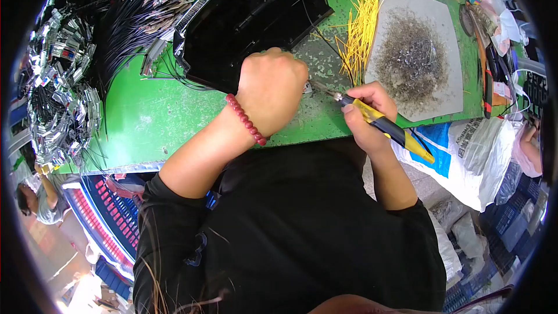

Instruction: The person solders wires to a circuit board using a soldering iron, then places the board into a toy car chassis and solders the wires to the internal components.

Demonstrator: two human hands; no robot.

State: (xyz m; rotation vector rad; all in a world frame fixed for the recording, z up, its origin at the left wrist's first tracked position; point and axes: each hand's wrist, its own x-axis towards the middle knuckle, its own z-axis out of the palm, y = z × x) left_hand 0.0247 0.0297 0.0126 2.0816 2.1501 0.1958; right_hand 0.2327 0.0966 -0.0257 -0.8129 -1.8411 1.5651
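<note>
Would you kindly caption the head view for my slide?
Right hand grips a soldering iron beside the curled left hand over a green workbench.

A worn green tabletop (145, 128) spans the upper half of the frame, pale floor (55, 250) shows at lower left beside blue and red slatted plastic (110, 212), and white light (84, 293) glares below.

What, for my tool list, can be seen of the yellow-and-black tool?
The yellow-and-black tool is slim, with a plastic-looking handle and narrow metallic front. The right hand grips it like a pen over the near edge of the green tabletop; it slants, tip toward the left hand.
</note>
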